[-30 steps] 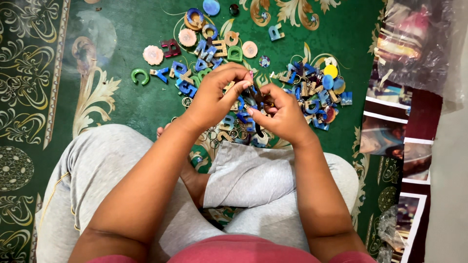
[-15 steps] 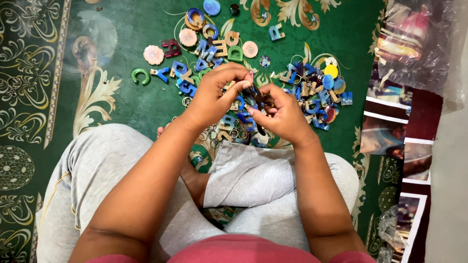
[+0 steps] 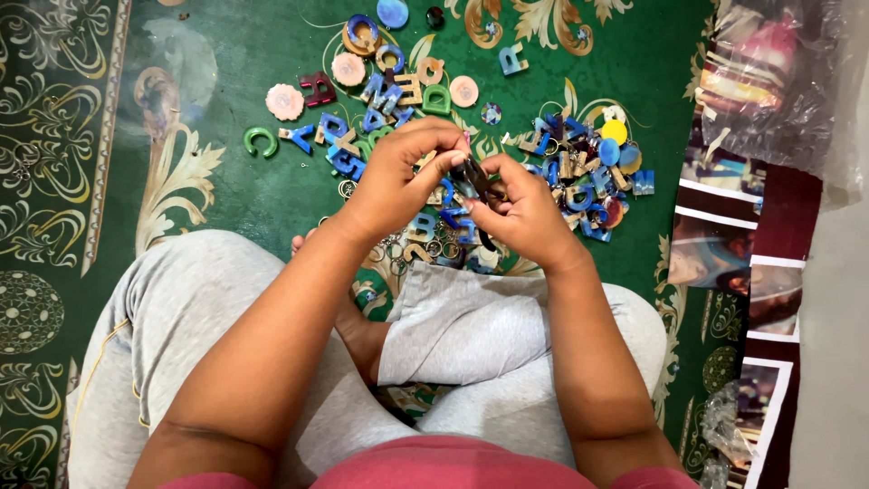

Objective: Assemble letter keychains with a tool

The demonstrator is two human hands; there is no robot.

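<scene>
I sit cross-legged on a green patterned carpet. My left hand and my right hand meet above a spread of small letter-shaped pieces. Both pinch one small dark piece between their fingertips; its exact shape is hidden by the fingers. Small metal rings lie on the carpet just under my hands. A second heap of mostly blue letter pieces and round discs lies to the right of my right hand.
Loose pieces sit further out: a green curved letter, pale round discs, a blue disc. Printed photos lie along the carpet's right edge, with a clear plastic bag at the top right.
My hands stay in the same place over the pieces. The fingers have shifted slightly around the small dark piece.
</scene>
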